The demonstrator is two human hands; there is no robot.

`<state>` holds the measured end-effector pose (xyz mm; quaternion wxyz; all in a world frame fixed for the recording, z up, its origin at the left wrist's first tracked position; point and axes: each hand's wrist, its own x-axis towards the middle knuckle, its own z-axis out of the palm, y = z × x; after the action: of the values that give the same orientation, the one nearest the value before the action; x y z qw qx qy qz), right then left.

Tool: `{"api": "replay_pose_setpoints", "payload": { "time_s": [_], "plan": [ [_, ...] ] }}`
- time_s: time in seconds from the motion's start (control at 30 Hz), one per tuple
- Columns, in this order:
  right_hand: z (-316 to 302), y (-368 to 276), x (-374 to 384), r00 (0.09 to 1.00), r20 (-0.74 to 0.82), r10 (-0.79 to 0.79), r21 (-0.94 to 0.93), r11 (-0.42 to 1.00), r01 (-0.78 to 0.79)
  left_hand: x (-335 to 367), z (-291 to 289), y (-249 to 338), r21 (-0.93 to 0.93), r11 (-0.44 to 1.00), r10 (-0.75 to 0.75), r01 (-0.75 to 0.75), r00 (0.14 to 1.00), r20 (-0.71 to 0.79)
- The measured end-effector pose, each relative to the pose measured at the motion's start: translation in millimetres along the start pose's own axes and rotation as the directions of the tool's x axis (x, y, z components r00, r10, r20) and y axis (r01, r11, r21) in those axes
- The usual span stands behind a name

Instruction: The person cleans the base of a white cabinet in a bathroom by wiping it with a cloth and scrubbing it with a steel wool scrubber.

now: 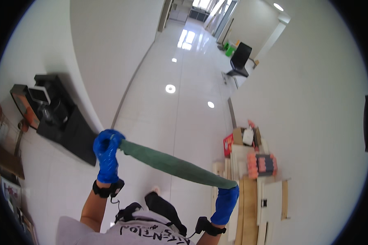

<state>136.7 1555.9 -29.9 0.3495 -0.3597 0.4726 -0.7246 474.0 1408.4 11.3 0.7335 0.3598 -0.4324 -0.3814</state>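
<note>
A dark green cloth (173,164) stretches in a long narrow band between my two hands, held out in front of my body above the floor. My left hand (108,148), in a blue glove, is closed round its left end. At the lower right end, my right hand (226,204), also blue-gloved, grips the cloth; its fingers are partly hidden. The band slopes down from left to right and sags little. Each wrist wears a black strap with a small box.
Glossy white floor (151,106) runs ahead between walls. On the left stands a black cabinet (75,136) with framed pictures beside it. On the right are a low wooden unit (247,204), a cardboard box (238,136) and an orange-and-grey block (262,165). A black chair (239,59) stands farther off.
</note>
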Motion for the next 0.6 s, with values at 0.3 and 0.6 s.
{"api": "replay_pose_setpoints", "payload": {
  "time_s": [0.3, 0.6],
  "plan": [
    [134, 64, 222, 0.892, 0.402, 0.205, 0.188, 0.935, -0.3, 118, 9, -79, 0.268, 0.962, 0.015, 0.052, 0.97, -0.242],
    [177, 136, 414, 0.882, 0.334, 0.332, 0.125, 0.912, -0.39, 282, 85, -199, 0.311, 0.895, -0.347, 0.321, 0.937, 0.033]
  ]
}}
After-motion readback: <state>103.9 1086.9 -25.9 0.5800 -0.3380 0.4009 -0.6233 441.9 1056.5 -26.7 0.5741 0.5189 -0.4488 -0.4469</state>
